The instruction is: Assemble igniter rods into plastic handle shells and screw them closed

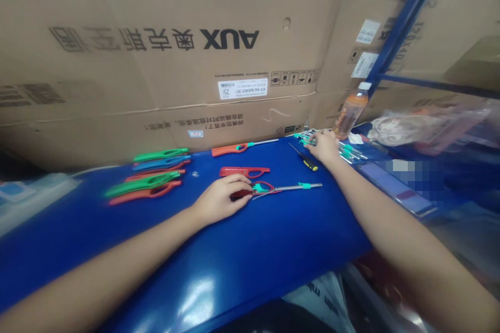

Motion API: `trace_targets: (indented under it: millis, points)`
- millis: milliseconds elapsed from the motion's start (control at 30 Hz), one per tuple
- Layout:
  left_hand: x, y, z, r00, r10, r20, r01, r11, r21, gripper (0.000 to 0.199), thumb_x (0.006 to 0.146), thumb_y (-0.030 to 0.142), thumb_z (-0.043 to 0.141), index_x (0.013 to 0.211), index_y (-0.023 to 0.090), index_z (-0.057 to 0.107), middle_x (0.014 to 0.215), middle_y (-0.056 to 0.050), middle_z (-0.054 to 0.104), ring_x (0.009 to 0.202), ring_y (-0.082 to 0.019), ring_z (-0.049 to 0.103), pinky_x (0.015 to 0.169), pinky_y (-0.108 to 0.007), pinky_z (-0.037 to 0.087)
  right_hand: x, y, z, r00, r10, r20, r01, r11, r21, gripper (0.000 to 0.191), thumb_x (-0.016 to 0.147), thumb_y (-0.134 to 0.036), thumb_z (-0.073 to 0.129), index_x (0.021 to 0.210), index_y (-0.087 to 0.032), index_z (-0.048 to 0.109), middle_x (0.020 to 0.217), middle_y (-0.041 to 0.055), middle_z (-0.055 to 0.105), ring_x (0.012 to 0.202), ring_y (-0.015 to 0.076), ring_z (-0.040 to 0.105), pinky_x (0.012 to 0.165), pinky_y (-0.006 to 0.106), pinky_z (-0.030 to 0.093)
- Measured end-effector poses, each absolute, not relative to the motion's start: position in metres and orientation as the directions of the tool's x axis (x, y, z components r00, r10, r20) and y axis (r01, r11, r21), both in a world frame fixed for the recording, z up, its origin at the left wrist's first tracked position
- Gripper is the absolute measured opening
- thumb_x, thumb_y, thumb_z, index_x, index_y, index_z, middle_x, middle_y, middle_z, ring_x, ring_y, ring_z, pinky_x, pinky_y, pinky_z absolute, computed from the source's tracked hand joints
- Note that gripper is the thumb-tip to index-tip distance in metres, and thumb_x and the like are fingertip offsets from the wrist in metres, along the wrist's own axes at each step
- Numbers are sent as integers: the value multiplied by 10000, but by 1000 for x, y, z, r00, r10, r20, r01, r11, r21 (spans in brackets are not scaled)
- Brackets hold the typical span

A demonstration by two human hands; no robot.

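My left hand (228, 196) is closed around the handle end of a red lighter shell (269, 187), which carries a teal part and a long metal tube (292, 187) pointing right. Just behind it lies another red shell piece (244, 171). My right hand (323, 145) reaches to the back right, its fingers bent down at a pile of metal tubes with teal parts (349, 152); its fingertips touch teal pieces there. Between the hands rests a black and yellow screwdriver (308, 162). An orange lighter with a metal tube (230, 150) lies near the cardboard.
Green, blue and orange handle shells (150, 182) are stacked at the left. A drink bottle (351, 112) stands behind the tubes. A phone (396, 187) lies at the right, below plastic bags (406, 127). Large cardboard boxes (156, 78) wall off the blue table's (164, 276) back.
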State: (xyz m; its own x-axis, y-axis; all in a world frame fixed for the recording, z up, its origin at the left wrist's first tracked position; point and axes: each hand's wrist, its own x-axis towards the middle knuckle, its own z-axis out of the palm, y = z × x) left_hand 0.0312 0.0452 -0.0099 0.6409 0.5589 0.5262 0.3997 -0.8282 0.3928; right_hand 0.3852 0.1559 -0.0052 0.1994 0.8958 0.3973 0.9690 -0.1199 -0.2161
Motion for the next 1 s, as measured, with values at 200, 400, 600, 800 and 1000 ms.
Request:
trace_targets:
  millis: [200,400,600,800,1000]
  points:
    - [32,44,-9,645,566,512,396,-822,409,150,915,239,621,1014,194,724,1070,-74,711,977,-172,690,893,-279,563,391,155,-1,121,900,419,960,2,-282,167,763,-330,727,861,-196,707,986,97,708,961,282,618,808,369,438]
    - [31,44,-9,655,567,501,400,-821,406,182,919,239,602,1044,205,729,1083,-73,715,1004,-186,687,907,-299,562,387,152,3,115,890,441,932,56,-357,87,751,-229,706,809,-166,691,910,98,723,908,269,649,795,361,460]
    - [35,44,-8,485,649,586,450,-760,469,318,917,286,640,1221,207,692,1177,-97,721,1101,-228,676,994,-372,540,339,124,22,-27,870,493,647,391,-655,198,768,-317,705,890,-173,646,873,58,666,757,181,616,739,328,511]
    - [39,42,-11,377,669,640,458,-735,499,532,845,331,754,1343,217,607,1273,-103,684,1163,-236,658,1025,-382,528,267,60,25,-466,841,275,206,406,-890,294,793,-410,739,938,-186,614,868,38,676,773,153,636,666,277,516]
    - [39,40,-9,428,626,651,404,-777,482,173,911,210,664,1073,186,720,1021,-76,736,942,-179,697,873,-299,561,257,47,19,-528,816,237,226,404,-887,326,822,-320,722,1079,-197,563,921,15,635,776,124,593,612,226,466]
